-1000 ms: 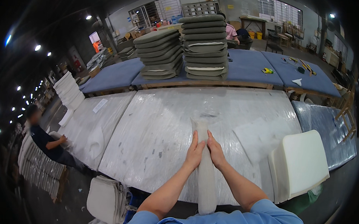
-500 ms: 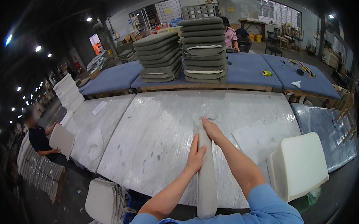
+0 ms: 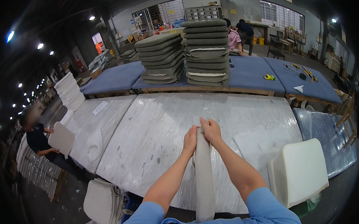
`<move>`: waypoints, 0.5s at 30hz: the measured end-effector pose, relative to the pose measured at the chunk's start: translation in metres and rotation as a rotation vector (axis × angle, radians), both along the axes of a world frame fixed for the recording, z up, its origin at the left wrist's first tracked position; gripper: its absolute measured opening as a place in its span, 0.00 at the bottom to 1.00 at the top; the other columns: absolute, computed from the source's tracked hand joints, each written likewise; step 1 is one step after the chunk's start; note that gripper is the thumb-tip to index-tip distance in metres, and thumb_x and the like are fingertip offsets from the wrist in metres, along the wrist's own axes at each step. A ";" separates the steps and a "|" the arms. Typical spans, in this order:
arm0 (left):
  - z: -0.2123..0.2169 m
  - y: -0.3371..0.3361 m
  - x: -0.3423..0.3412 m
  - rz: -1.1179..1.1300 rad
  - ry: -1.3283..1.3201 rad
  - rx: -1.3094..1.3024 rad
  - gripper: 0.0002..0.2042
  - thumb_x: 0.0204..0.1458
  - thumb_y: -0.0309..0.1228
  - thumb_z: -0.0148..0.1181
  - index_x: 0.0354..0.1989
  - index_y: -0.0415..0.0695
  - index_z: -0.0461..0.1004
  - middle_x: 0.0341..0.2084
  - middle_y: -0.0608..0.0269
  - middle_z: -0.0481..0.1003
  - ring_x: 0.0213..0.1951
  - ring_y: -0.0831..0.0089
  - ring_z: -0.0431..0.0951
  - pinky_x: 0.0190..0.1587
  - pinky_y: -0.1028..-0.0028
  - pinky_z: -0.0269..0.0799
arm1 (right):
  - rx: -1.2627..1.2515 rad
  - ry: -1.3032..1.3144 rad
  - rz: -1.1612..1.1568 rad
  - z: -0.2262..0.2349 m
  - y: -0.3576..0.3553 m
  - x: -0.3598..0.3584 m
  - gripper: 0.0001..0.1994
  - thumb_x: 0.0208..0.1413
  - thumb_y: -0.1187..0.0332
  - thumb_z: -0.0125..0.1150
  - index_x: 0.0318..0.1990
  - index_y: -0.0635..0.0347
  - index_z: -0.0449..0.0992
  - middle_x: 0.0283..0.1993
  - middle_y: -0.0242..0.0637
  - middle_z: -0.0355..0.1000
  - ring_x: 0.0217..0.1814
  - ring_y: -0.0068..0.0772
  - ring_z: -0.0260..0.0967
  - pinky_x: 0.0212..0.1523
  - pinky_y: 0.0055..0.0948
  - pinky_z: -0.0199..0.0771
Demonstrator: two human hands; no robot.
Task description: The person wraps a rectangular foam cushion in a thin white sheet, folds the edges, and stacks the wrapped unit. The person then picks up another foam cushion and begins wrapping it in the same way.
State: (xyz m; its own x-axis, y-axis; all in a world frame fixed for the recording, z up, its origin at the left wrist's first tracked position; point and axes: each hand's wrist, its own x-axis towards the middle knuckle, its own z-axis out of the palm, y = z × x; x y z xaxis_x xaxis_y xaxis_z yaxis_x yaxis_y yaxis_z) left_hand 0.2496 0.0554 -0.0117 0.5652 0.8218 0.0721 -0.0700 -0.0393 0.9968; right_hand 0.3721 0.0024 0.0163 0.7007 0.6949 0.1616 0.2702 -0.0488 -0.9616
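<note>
A grey fabric seat cushion [image 3: 204,178] stands on its edge on the plastic-wrapped table [image 3: 148,125], its narrow side facing up and one end against my body. At its far end, my left hand [image 3: 190,141] grips the left side with the fingers closed. Opposite it, my right hand [image 3: 211,131] is closed on the right side of the same end, thumb close to the top corner. The two hands nearly meet there. Most of the cushion's broad faces are hidden from above.
Dark grey-green cushions [image 3: 206,52] are stacked on the blue padded table [image 3: 249,76] ahead. White foam pads [image 3: 304,171] stand at the right, and pale covers [image 3: 101,201] lie in a pile lower left. A co-worker [image 3: 42,140] at the left holds a pale cushion [image 3: 62,138].
My left hand has slid forward along the cushion to its far end, beside my right hand. My right hand has shifted slightly. A person in the background now stands more upright.
</note>
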 end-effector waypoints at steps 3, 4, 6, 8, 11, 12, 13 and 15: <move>0.003 0.006 0.006 -0.063 -0.017 -0.247 0.34 0.69 0.60 0.43 0.48 0.35 0.77 0.42 0.58 0.78 0.44 0.70 0.76 0.50 0.68 0.72 | -0.101 0.006 -0.016 0.012 0.004 -0.004 0.30 0.58 0.42 0.63 0.24 0.67 0.73 0.27 0.49 0.74 0.31 0.43 0.71 0.37 0.43 0.69; 0.004 0.007 0.007 -0.058 -0.030 -0.326 0.35 0.68 0.61 0.43 0.45 0.34 0.78 0.39 0.60 0.78 0.41 0.72 0.76 0.48 0.69 0.73 | -0.134 -0.005 -0.026 0.016 0.006 -0.007 0.32 0.57 0.40 0.63 0.24 0.68 0.73 0.29 0.56 0.75 0.33 0.51 0.74 0.39 0.46 0.71; 0.001 0.010 0.008 -0.058 -0.043 -0.343 0.38 0.67 0.64 0.42 0.46 0.33 0.78 0.40 0.58 0.78 0.43 0.71 0.76 0.49 0.69 0.73 | -0.142 -0.086 -0.086 0.019 0.008 -0.009 0.31 0.57 0.42 0.63 0.23 0.68 0.74 0.28 0.57 0.75 0.32 0.55 0.74 0.38 0.48 0.71; -0.001 0.012 0.010 -0.081 -0.042 -0.355 0.41 0.66 0.67 0.40 0.47 0.32 0.78 0.42 0.55 0.78 0.44 0.70 0.76 0.50 0.69 0.72 | -0.148 -0.154 -0.144 0.018 0.009 -0.008 0.29 0.57 0.44 0.63 0.22 0.68 0.75 0.27 0.57 0.75 0.32 0.59 0.74 0.37 0.50 0.71; -0.005 0.010 0.014 -0.131 0.015 -0.321 0.45 0.65 0.69 0.37 0.49 0.31 0.78 0.45 0.52 0.79 0.47 0.67 0.76 0.52 0.69 0.72 | -0.147 -0.224 -0.228 0.012 0.011 -0.003 0.26 0.56 0.47 0.64 0.21 0.66 0.76 0.25 0.55 0.75 0.29 0.59 0.73 0.34 0.51 0.70; -0.006 0.010 0.016 -0.135 0.057 -0.279 0.46 0.64 0.70 0.36 0.50 0.30 0.78 0.46 0.51 0.79 0.47 0.66 0.76 0.53 0.69 0.72 | -0.142 -0.240 -0.257 0.010 0.012 0.000 0.25 0.55 0.48 0.65 0.20 0.65 0.76 0.23 0.54 0.74 0.27 0.56 0.72 0.33 0.50 0.70; -0.008 0.010 0.017 -0.139 0.100 -0.238 0.47 0.64 0.71 0.35 0.50 0.30 0.78 0.46 0.50 0.79 0.48 0.65 0.76 0.54 0.68 0.72 | -0.136 -0.255 -0.286 0.009 0.012 0.003 0.25 0.54 0.49 0.65 0.19 0.64 0.76 0.21 0.53 0.74 0.24 0.54 0.72 0.31 0.49 0.69; -0.010 0.010 0.018 -0.098 0.111 -0.221 0.48 0.63 0.72 0.33 0.49 0.29 0.78 0.46 0.49 0.79 0.48 0.64 0.76 0.54 0.68 0.71 | -0.201 -0.257 -0.276 0.010 0.014 0.003 0.22 0.56 0.51 0.64 0.23 0.63 0.78 0.25 0.52 0.76 0.30 0.57 0.75 0.35 0.51 0.72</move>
State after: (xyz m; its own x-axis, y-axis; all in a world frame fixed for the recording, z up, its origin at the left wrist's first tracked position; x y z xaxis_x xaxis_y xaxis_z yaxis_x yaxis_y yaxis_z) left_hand 0.2674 0.0653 -0.0221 0.6375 0.7515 -0.1696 0.0471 0.1817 0.9822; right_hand 0.3753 0.0165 0.0263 0.8197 0.5221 0.2358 0.4504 -0.3330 -0.8284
